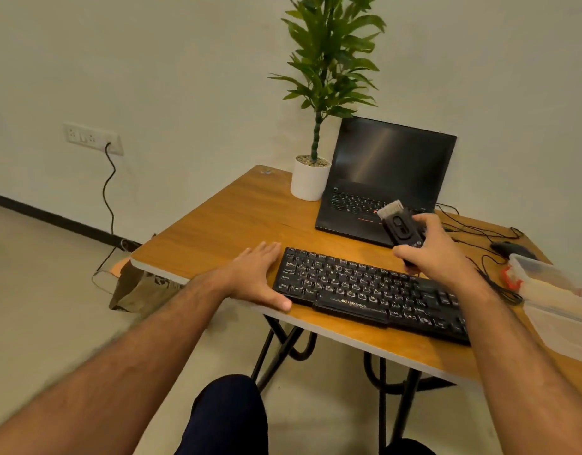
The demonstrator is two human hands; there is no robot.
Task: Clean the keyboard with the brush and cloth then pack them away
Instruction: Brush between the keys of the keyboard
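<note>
R hand (437, 247) grips black plastic brush w/ pale bristles (401, 226) above black keyboard (365, 287) on wooden bench (230, 218); L hand (260, 274), fingers flat, steadies kbd's left end. Recommend: tilt bristles down, sweep row by row

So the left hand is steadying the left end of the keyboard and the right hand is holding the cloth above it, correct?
Not quite. In the head view the right hand is holding the brush, not a cloth; its pale bristles point up and away. The rest stands: the left hand lies with straight fingers against the left end of the keyboard.
</note>
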